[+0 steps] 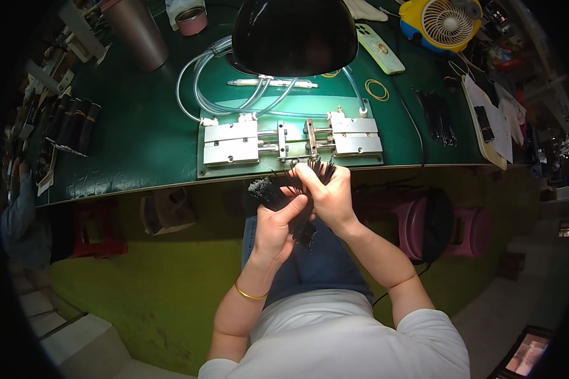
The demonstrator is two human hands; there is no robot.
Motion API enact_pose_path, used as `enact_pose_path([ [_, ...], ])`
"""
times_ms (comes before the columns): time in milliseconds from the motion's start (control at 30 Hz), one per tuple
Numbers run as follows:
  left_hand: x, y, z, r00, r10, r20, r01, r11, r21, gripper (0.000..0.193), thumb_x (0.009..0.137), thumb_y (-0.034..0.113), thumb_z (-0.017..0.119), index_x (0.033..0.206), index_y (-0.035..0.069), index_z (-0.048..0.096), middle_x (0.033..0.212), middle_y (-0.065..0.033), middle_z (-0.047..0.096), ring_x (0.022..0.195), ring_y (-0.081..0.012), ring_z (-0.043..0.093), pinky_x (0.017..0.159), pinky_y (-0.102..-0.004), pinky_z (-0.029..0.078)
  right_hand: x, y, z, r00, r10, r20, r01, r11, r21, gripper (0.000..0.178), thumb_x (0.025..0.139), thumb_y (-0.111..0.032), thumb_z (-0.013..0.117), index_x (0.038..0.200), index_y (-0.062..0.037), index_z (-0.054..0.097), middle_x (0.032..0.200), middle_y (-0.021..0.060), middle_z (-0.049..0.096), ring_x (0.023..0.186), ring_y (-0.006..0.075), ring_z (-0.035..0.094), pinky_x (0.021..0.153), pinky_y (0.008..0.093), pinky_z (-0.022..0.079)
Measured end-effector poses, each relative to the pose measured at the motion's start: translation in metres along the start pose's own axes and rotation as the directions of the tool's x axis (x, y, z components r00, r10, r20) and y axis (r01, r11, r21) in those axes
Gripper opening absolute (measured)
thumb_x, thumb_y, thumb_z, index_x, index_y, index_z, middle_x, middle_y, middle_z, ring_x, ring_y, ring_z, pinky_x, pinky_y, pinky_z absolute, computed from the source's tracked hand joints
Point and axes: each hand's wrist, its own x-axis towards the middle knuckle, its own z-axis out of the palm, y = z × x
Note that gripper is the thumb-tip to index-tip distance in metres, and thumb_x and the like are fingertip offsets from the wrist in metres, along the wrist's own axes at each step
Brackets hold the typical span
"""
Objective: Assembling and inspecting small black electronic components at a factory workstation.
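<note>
My left hand (275, 228) is closed round a thick bundle of thin black wires (269, 192), its thumb pressed across them. Their pale tips fan out to the left, and other ends hang below between my hands. Close against it, my right hand (327, 194) pinches more of the black strands, which stick up past its fingers. Both hands are just in front of the table edge. Right beyond them stands a clamping fixture with a left silver cylinder block (231, 143), a right silver cylinder block (355, 136) and two upright jaws (295, 140) apart between them.
A black lamp head (294, 35) hangs over the fixture. Clear air hoses (199, 85), a pen (240, 83), a phone (380, 49) and a yellow fan (449, 24) lie behind. Black bundles (76, 123) sit at left, loose black strands (436, 118) at right. Pink stools (414, 227) stand below.
</note>
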Motion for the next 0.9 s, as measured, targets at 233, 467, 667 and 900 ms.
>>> enact_pose_path([
  [233, 0.0014, 0.0005, -0.0004, 1.000, -0.012, 0.015, 0.012, 1.000, 0.008, 0.010, 0.079, 0.004, 0.059, 0.086, -0.001, 0.055, 0.075, -0.0078, 0.058, 0.063, -0.0148, 0.056, 0.059, -0.0252, 0.047, 0.0019, 0.0020, -0.0003, 0.999, -0.034, -0.027, 0.034, 0.999, 0.017, 0.021, 0.081, -0.016, 0.056, 0.070, 0.0009, 0.062, 0.054, 0.0051, 0.059, 0.036, 0.0051, 0.046, 0.028, 0.0199, 0.031],
  [467, 0.0026, 0.0030, 0.0018, 0.999, -0.034, 0.027, 0.034, 0.999, -0.017, 0.009, 0.078, 0.004, 0.059, 0.085, 0.000, 0.056, 0.076, -0.0068, 0.058, 0.064, -0.0142, 0.055, 0.059, -0.0257, 0.047, 0.0020, 0.0037, -0.0017, 0.999, -0.024, -0.023, 0.024, 1.000, 0.013, 0.022, 0.081, -0.016, 0.057, 0.066, 0.0001, 0.061, 0.052, 0.0025, 0.056, 0.036, 0.0045, 0.044, 0.028, 0.0197, 0.031],
  [667, 0.0015, 0.0023, -0.0011, 0.999, -0.050, 0.020, 0.050, 0.999, 0.001, 0.009, 0.078, 0.004, 0.059, 0.085, 0.000, 0.056, 0.077, -0.0061, 0.058, 0.065, -0.0138, 0.055, 0.059, -0.0258, 0.047, -0.0029, 0.0029, 0.0002, 0.999, -0.054, -0.001, 0.054, 0.998, 0.019, 0.021, 0.081, -0.016, 0.057, 0.069, 0.0005, 0.062, 0.054, 0.0034, 0.058, 0.038, 0.0046, 0.047, 0.029, 0.0198, 0.033],
  [900, 0.0018, -0.0014, -0.0025, 1.000, -0.018, 0.004, 0.018, 1.000, 0.002, 0.010, 0.078, 0.004, 0.060, 0.086, 0.001, 0.056, 0.077, -0.0060, 0.058, 0.064, -0.0136, 0.055, 0.059, -0.0255, 0.047, -0.0009, -0.0005, 0.0002, 1.000, -0.017, -0.007, 0.017, 1.000, 0.005, 0.021, 0.081, -0.017, 0.056, 0.071, 0.0007, 0.063, 0.057, 0.0051, 0.060, 0.041, 0.0055, 0.050, 0.029, 0.0197, 0.033],
])
